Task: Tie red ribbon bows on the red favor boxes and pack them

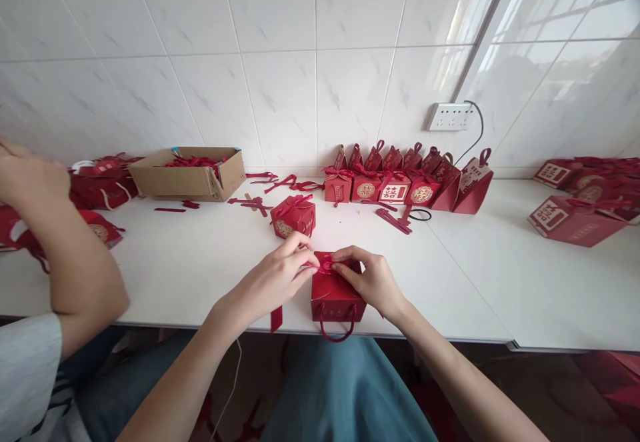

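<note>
A red gift box [336, 292] stands at the table's front edge, its rope handle [338, 337] hanging over the side towards me. On its top lies a red ribbon [326, 263]. My left hand [287, 265] pinches the ribbon from the left, thumb against fingers. From the right, my right hand [367, 277] is closed on the same ribbon close to its middle. One ribbon tail [277, 319] hangs down left of the box. Just behind stands another red box [293, 217] with a bow on top.
A cardboard box [187, 175] of red ribbons stands at the back left. Several red boxes [367, 187] line the wall; more boxes [575, 221] are at the right. Loose ribbon strips [395, 218] lie between. A co-worker's arm [83, 255] reaches in at the left.
</note>
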`<state>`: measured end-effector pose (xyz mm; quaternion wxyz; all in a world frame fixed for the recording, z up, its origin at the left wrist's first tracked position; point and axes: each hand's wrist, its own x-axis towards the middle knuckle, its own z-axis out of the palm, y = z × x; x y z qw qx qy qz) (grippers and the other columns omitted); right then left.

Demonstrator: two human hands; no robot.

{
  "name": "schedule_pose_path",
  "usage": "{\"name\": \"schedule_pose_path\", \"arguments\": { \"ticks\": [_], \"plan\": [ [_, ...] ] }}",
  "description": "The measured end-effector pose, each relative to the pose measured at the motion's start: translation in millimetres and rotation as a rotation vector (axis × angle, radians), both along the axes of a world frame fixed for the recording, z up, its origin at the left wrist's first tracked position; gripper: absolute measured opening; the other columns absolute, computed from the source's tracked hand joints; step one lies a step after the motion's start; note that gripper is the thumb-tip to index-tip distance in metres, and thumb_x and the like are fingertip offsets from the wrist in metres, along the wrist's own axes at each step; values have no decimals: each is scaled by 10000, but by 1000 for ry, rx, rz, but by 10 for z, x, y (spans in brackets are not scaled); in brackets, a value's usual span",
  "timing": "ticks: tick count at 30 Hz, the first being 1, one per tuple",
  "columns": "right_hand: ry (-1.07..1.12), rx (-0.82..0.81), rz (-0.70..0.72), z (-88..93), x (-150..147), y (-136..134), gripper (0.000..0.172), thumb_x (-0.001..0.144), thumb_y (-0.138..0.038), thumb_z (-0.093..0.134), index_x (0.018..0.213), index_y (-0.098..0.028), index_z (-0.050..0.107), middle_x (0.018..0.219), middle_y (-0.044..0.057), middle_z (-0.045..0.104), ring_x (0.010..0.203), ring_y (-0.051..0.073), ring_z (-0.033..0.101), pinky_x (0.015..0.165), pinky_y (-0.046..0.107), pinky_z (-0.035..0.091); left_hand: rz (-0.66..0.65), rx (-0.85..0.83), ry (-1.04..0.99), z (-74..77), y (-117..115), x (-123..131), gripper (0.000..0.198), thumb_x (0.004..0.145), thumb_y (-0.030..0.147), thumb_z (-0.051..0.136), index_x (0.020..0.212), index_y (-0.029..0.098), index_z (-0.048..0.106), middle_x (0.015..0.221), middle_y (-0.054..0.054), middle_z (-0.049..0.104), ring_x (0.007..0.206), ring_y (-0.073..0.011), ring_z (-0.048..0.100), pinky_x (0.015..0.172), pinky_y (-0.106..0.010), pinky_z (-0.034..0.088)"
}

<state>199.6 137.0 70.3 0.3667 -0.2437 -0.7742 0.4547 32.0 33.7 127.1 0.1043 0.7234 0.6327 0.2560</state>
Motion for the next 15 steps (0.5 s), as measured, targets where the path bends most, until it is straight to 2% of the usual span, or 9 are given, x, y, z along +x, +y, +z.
{"name": "schedule_pose_path", "arguments": {
  "ticks": [4, 7, 11, 15],
  "plan": [
    [-43, 36, 9, 38, 12, -6, 125, 803, -269, 542, 821, -226, 658, 843, 16, 713, 739, 171, 642, 707, 306, 506, -161, 32, 2, 68, 115, 55, 245, 893, 185, 421, 902, 232, 662, 941, -31, 582, 772, -152, 582, 709, -261, 436],
    [-26, -6, 11, 40, 19, -4, 71, 776, -254, 547, 826, -225, 589, 799, 0, 706, 712, 165, 638, 674, 292, 494, -209, 26, -24, 79, 250, 79, 241, 896, 182, 419, 937, 231, 651, 940, -17, 629, 791, -148, 593, 727, -257, 436],
    [19, -70, 12, 13, 15, -3, 102, 739, -236, 564, 792, -230, 478, 742, -16, 691, 691, 161, 640, 648, 281, 477, -125, 11, -147, 25, 434, 61, 143, 888, 279, 472, 900, 223, 603, 873, 10, 653, 776, -146, 595, 721, -253, 442],
    [47, -118, 5, -3, 13, -6, 161, 743, -282, 586, 737, -230, 434, 707, -12, 661, 670, 162, 628, 613, 273, 470, 3, 27, -272, -166, 566, -6, 140, 865, 337, 514, 864, 205, 564, 893, 2, 644, 844, -161, 599, 764, -269, 445]
  ]
}}
